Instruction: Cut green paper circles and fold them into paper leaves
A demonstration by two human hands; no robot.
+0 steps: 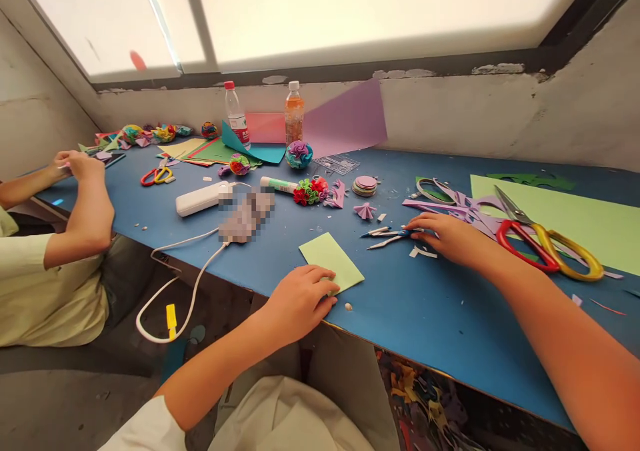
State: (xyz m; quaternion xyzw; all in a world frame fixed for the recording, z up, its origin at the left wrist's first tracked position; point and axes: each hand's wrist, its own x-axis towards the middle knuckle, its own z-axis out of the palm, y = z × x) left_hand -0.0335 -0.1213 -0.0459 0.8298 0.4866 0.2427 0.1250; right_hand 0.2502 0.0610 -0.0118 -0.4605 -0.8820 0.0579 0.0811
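A folded light green paper point(333, 258) lies near the table's front edge. My left hand point(303, 301) rests on its near corner, fingers lying over the paper. To the right, my right hand point(443, 236) has its fingertips closed on the head of a blue and white drawing compass point(387, 236). The compass lies on the table with its legs pointing left. White paper scraps point(423, 252) are beside it. Beyond my right forearm are large scissors point(553, 244) with red and yellow handles, their blades apart, next to purple paper cut-offs point(475, 212).
A stack of paper discs point(365, 184), a glue stick point(279, 184) and paper flower balls point(300, 154) stand further back. Two bottles point(294, 114) are by the wall. A white power bank point(203, 199) with a looping cable lies left. Another person's hands point(75, 163) work at far left.
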